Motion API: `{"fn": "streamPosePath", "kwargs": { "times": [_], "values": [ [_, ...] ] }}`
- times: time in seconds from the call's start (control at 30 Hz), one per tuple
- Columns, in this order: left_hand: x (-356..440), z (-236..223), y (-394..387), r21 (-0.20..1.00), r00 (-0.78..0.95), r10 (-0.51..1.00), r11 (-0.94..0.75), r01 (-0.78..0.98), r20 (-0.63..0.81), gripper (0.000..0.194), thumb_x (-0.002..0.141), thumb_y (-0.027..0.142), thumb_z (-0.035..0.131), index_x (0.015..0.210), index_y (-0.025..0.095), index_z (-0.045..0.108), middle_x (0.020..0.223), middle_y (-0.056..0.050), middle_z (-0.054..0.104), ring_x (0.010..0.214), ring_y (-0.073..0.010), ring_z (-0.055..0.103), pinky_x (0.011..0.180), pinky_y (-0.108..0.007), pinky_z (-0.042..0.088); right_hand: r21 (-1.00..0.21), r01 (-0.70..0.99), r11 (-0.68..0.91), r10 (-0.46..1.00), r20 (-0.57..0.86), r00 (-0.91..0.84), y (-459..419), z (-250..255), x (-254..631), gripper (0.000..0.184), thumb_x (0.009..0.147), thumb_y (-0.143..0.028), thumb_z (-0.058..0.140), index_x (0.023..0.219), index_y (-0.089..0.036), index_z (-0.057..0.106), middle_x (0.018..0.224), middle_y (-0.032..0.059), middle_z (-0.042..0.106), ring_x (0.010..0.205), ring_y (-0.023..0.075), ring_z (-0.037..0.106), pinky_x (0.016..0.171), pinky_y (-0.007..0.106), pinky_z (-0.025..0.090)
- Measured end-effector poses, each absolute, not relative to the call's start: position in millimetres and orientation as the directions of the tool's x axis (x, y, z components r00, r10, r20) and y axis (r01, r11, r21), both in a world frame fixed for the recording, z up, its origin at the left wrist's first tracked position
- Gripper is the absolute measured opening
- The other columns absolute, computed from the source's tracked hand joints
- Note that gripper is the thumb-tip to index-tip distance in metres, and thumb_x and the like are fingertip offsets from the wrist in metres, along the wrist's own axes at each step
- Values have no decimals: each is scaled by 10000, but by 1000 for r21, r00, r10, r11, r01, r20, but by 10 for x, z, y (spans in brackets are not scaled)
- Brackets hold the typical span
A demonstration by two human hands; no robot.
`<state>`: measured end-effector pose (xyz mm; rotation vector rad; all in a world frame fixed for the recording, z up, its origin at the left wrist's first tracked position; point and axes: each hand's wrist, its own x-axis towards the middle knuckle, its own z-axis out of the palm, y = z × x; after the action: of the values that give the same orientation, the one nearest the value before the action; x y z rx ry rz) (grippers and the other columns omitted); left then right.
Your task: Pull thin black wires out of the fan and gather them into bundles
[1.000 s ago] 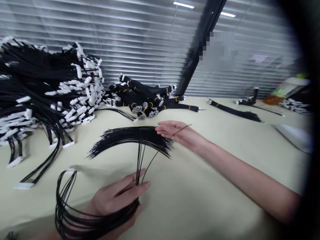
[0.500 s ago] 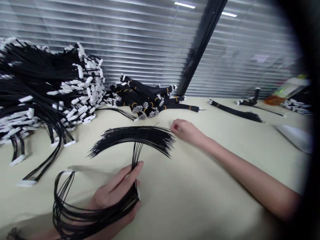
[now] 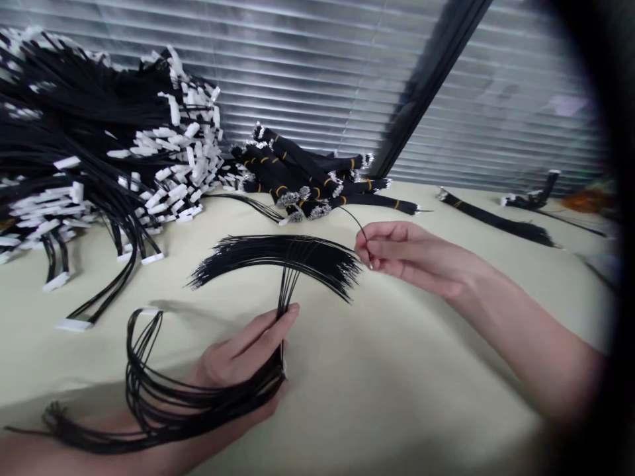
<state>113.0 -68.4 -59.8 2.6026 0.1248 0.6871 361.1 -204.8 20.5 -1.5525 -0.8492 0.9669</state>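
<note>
My left hand is closed around a black wire harness. Several of its wires stick up past the fingertips, and others loop back over my forearm to a white connector. Just beyond lies a fanned bundle of loose black wires with bare metal tips. To the right of that bundle, my right hand pinches one thin black wire near its metal end; the wire arcs up and to the left. The connector in my left palm is mostly hidden by the fingers.
A big heap of black cables with white connectors fills the left side. Behind the loose wires lie yellow-banded wire bundles. Another banded bundle rests at the right back, before the window blinds.
My right hand has lifted from the right end of the loose bundle, now holding a single wire. My left hand keeps its grip on the harness. The view has shifted slightly.
</note>
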Motion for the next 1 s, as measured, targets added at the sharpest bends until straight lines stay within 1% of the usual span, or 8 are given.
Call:
{"fn": "streamPosePath", "kwargs": {
  "times": [0.07,0.13,0.27,0.4,0.53,0.77,0.9,1.0],
  "values": [
    [1123,-604,-666,438,883,180,-899,-32,434,654,728,147,451,1365,280,387,1278,26,545,818,-64,675,764,-106,542,-989,-112,-98,922,-133,363,-1996,163,3259,92,751,-263,688,815,-205,656,756,2,653,631,89,589,609,226,484],
    [1119,-613,-651,413,883,153,-909,-50,444,665,735,164,464,1382,274,355,1293,22,538,913,-87,663,811,-129,536,-987,-108,-116,952,-141,272,-1963,33,2923,81,770,-261,675,780,-189,639,752,6,659,657,94,601,637,233,495],
    [1126,-617,-641,362,877,85,-926,-106,473,650,783,187,504,1401,242,311,1292,0,545,1096,-122,590,875,-169,522,-989,124,-84,962,-48,268,-1988,-262,2508,60,770,-219,677,765,-161,663,818,26,641,786,113,600,743,249,492],
    [1132,-608,-644,423,899,120,-903,-79,422,659,764,118,480,1390,258,331,1286,7,545,947,-82,647,809,-141,539,-970,243,-15,954,59,294,-2045,-374,2448,73,812,-211,634,772,-158,665,826,31,617,810,110,597,739,242,494],
    [1131,-612,-644,412,898,117,-908,-77,424,708,731,124,491,1398,278,312,1257,16,568,865,-84,664,718,-129,559,-955,296,31,952,118,281,-2059,-386,2472,35,812,-185,635,818,-178,669,851,25,626,833,104,602,758,232,501],
    [1135,-610,-655,405,885,135,-912,-64,445,604,767,145,457,1359,238,378,1237,1,583,876,-76,662,701,-119,554,-924,381,35,950,150,276,-2053,-413,2472,22,813,-180,632,807,-183,653,856,23,621,825,101,597,744,231,507],
    [1148,-587,-635,327,865,64,-937,-119,498,566,765,151,483,1326,182,411,1237,-18,591,953,-80,649,709,-107,548,-858,507,81,946,226,232,-2051,-380,2465,32,818,-155,622,841,-168,641,876,34,621,845,99,592,753,219,506],
    [1154,-575,-632,328,864,78,-939,-104,497,533,783,166,448,1316,179,424,1246,-16,585,936,-61,650,704,-88,534,-790,595,146,939,301,168,-2041,-369,2446,71,814,-130,621,876,-163,628,866,30,629,882,108,580,807,232,499]
  ]
}}
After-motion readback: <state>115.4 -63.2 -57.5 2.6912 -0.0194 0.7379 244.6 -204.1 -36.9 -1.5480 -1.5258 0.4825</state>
